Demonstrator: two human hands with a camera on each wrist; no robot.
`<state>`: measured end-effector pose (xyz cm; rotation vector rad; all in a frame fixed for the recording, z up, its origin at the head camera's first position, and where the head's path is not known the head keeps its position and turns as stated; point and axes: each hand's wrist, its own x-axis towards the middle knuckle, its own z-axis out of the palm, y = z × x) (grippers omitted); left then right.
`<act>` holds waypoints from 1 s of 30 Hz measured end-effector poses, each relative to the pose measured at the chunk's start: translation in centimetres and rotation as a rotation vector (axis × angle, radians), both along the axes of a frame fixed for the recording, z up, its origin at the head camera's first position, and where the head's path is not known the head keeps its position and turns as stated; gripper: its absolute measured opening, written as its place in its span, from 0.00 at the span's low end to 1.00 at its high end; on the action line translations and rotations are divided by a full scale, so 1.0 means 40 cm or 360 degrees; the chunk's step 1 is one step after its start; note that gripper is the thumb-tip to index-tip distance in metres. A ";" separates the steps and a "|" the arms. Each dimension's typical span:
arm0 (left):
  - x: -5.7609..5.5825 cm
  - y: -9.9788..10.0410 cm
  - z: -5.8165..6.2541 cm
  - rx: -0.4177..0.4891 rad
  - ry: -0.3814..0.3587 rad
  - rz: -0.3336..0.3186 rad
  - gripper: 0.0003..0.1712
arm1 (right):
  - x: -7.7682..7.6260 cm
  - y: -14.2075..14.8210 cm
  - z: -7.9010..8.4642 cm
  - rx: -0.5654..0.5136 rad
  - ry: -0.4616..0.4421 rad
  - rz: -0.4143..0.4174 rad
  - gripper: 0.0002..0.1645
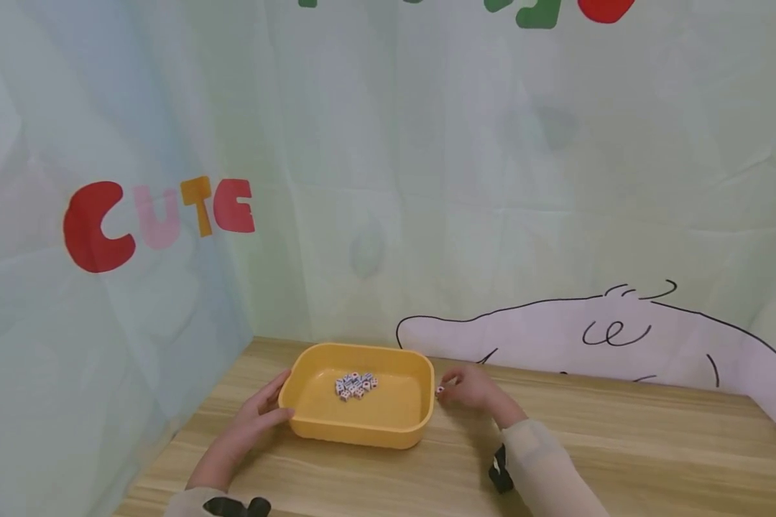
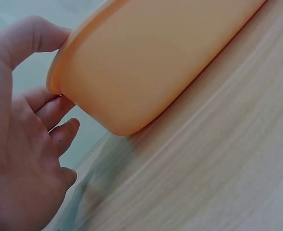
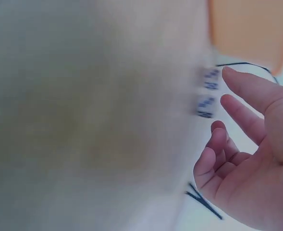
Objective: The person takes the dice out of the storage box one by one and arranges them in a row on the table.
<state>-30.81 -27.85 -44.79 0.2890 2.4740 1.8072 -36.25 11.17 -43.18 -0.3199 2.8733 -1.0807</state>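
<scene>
As left hand (image 1: 259,414) grips yellow plastic tray (image 1: 356,432), right hand (image 1: 472,388) is unclosed.
Two white cubic dice (image 3: 206,106) lie at its fingertips, trayside.

Wears a long, plain, pale cream right sleeve (image 1: 550,463), reaching to the wrist. Carries a small black attachment (image 1: 502,475) on the left side of the right sleeve, angular in outline. Shows, well to the left of the right sleeve, a similarly pale left sleeve (image 1: 190,500), bearing a longer black fitting (image 1: 226,507) with a rounded knob (image 1: 259,507) at one end.
</scene>
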 end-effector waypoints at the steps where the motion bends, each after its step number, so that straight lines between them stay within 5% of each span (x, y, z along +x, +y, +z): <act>1: 0.001 0.001 0.000 0.0005 -0.0005 0.0001 0.44 | -0.002 0.001 0.009 0.0007 0.0012 -0.0008 0.14; 6: 0.001 0.001 0.001 0.0005 0.0016 -0.0011 0.43 | -0.019 -0.007 0.077 -0.0006 0.0085 -0.0044 0.16; 13: -0.003 -0.003 -0.006 -0.0004 0.0020 -0.0015 0.43 | -0.017 -0.079 0.137 -0.0125 0.0000 -0.0033 0.16; 23: -0.005 -0.001 -0.010 0.0000 0.0019 -0.0026 0.44 | -0.016 -0.208 0.098 -0.0077 -0.0034 0.0178 0.17; 30: -0.003 -0.007 -0.011 0.0014 0.0038 -0.0015 0.44 | -0.035 -0.257 0.050 -0.0009 0.0039 0.0205 0.15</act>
